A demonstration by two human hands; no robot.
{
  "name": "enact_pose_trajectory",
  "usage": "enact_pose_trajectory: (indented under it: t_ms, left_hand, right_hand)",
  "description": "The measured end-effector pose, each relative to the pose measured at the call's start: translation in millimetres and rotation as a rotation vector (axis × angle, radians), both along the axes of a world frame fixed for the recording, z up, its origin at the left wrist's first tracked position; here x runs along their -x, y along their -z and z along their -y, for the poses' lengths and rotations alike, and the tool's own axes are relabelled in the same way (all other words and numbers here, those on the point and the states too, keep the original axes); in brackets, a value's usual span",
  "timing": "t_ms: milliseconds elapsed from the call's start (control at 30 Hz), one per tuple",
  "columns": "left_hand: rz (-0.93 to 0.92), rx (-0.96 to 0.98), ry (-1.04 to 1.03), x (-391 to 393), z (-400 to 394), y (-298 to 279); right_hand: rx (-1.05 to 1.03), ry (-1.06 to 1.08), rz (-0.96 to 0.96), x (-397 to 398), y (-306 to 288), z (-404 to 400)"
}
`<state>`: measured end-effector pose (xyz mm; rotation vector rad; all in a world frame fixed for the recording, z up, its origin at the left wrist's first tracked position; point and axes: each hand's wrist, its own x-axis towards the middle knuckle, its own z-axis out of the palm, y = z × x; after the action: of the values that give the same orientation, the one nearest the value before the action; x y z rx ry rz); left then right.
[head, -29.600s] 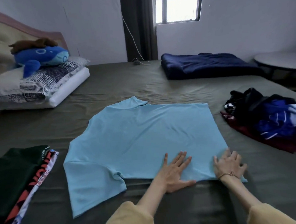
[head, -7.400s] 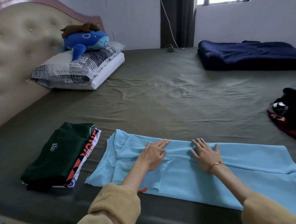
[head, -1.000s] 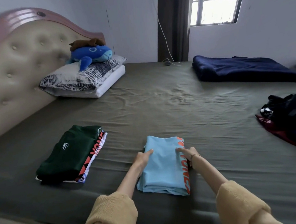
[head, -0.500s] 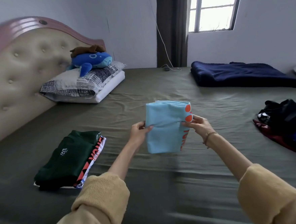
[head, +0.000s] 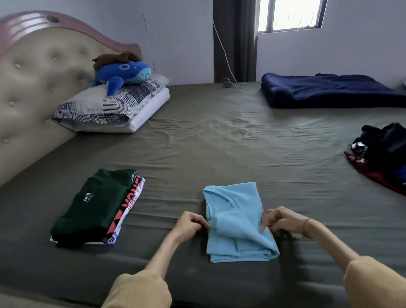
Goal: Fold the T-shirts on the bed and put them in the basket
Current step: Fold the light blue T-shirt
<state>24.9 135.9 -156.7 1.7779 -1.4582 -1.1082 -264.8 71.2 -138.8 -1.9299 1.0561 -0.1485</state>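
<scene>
Head view: left hand (head: 190, 224) and right hand (head: 282, 219) pinch the blue shirt (head: 237, 223) lying on the bed (head: 220, 143); lay it flat, edges squared, before stacking.

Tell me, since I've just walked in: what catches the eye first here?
The light blue T-shirt, folded small at the near edge of the bed, pinched by the left hand and right hand. To its left lies a folded stack; an unfolded pile sits far right.
</scene>
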Motion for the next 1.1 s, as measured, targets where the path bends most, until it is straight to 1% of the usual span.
enact_pose_trajectory:
  t_ms: [33, 100, 167, 233, 300, 333, 367, 433, 500, 600, 667, 733, 800, 867, 967, 1100]
  left_hand:
    - [0.021, -0.010, -0.026, 1.4, 0.7, -2.1]
    - [-0.012, -0.045, -0.106, 7.4, 4.9, -5.1]
    - [-0.056, -0.084, -0.210, 16.9, 9.8, -9.4]
    - [0.022, -0.155, -0.238, 23.6, 14.2, -12.8]
    - [0.131, -0.217, -0.192, 28.7, 14.9, -16.3]
    - [0.177, -0.226, -0.169, 31.0, 15.3, -16.3]
    - [0.196, -0.226, -0.159, 32.8, 16.6, -15.1]
    - [0.190, -0.228, -0.153, 35.7, 16.6, -13.4]
    - [0.196, -0.221, -0.163, 37.8, 17.6, -10.4]
    - [0.277, -0.185, -0.209, 42.0, 18.5, -7.5]
    - [0.329, -0.176, -0.274, 45.0, 16.5, -11.8]
    - [0.330, -0.217, -0.286, 41.7, 15.5, -17.7]
    - [0.237, -0.324, -0.220, 32.2, 14.5, -28.8]
    - [0.172, -0.456, -0.107, 23.7, 12.7, -42.1]
    - [0.190, -0.561, 0.052, 18.7, 11.7, -52.9]
    - [0.235, -0.595, 0.211, 19.3, 10.1, -51.6]
  right_hand:
    - [-0.023, 0.045, 0.024, -1.2, -4.1, -2.2]
    - [-0.051, 0.158, 0.080, -4.2, -7.9, -3.3]
    - [-0.015, 0.240, 0.067, -14.2, -9.1, -3.9]
    - [0.080, 0.349, -0.046, -24.3, -6.4, -0.7]
    - [0.130, 0.500, -0.158, -30.2, 5.4, 5.6]
    - [0.086, 0.588, -0.158, -32.1, 11.5, 9.0]
    - [0.019, 0.671, -0.118, -34.1, 15.5, 11.4]
    - [-0.117, 0.760, -0.016, -37.9, 19.0, 14.5]
    - [-0.158, 0.737, -0.020, -40.2, 22.0, 16.7]
    - [-0.094, 0.687, -0.087, -42.3, 24.7, 19.3]
    - [-0.057, 0.679, -0.132, -43.1, 25.0, 20.2]
    - [-0.039, 0.677, -0.167, -44.5, 23.6, 20.4]
    - [-0.036, 0.666, -0.194, -45.2, 23.8, 21.9]
    - [-0.046, 0.673, -0.202, -45.0, 23.0, 23.8]
    - [-0.064, 0.686, -0.202, -46.2, 19.0, 23.0]
    - [-0.067, 0.675, -0.198, -48.0, 16.0, 19.8]
